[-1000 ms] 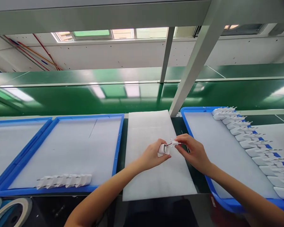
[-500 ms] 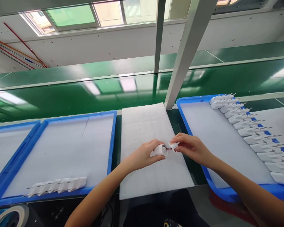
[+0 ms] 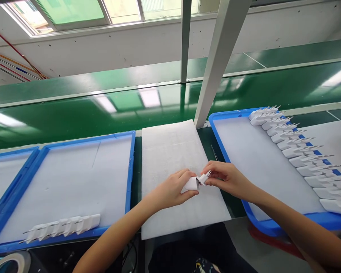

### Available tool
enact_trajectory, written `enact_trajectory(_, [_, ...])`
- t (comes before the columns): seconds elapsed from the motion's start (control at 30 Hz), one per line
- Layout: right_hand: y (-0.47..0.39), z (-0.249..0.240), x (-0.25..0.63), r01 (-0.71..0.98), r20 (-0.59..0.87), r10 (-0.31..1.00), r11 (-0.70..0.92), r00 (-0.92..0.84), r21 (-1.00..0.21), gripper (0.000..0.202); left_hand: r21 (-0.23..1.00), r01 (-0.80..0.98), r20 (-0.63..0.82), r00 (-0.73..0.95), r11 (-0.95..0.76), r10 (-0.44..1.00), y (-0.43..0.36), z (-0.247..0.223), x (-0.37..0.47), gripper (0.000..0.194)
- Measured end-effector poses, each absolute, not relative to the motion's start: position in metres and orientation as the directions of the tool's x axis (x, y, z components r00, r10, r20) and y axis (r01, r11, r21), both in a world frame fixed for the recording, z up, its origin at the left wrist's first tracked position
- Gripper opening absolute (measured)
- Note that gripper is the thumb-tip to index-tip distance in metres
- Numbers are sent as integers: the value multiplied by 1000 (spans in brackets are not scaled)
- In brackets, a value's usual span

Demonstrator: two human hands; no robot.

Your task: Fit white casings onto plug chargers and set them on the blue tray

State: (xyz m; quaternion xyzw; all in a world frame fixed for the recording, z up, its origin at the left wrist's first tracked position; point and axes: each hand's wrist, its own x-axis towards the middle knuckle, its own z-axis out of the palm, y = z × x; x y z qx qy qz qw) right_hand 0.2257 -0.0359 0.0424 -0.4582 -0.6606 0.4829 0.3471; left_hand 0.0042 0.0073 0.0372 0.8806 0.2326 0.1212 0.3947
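A small white charger shell (image 3: 191, 184) is gripped in the left hand (image 3: 170, 191), the fingers curled closed around its body, while a white plug cap (image 3: 204, 177) with short pins is pinched between thumb and forefinger of the right hand (image 3: 230, 180); the other right fingers are folded loosely. Both parts are held just above the near half of a white foam sheet (image 3: 170, 151) laid on the bench between two trays, and the cap is set against the open end of the shell, tilted, with what looks like a thin wire between them, though it is too small to be sure. The step in hand is judged to be the fitting of the cap onto the shell, not yet seated. For the next move, the cap would have to be squared to the opening, any wire tucked inside, and even pressure applied so that nothing is pinched. To the left, a blue tray (image 3: 130, 170) lined with foam is seen, with a short row of white chargers (image 3: 64, 226) lying along its near edge. To the right, a second blue tray (image 3: 216, 132) holds a long diagonal row of pinned charger parts (image 3: 295, 149), overlapped like tiles along its far side. A further blue tray (image 3: 14, 155) is partly visible at far left.
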Motion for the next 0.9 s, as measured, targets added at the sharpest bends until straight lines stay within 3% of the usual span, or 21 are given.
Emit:
enact_trajectory(0.27, [-35, 40, 230, 126, 50, 919, 107, -390, -986, 13, 772, 317, 16, 857, -551, 515, 0, 41, 6, 28])
enact_trajectory(0.9, [-36, 43, 227, 243, 25, 926, 124, -376, -962, 10, 772, 320, 22, 850, -550, 526, 2, 42, 6, 27])
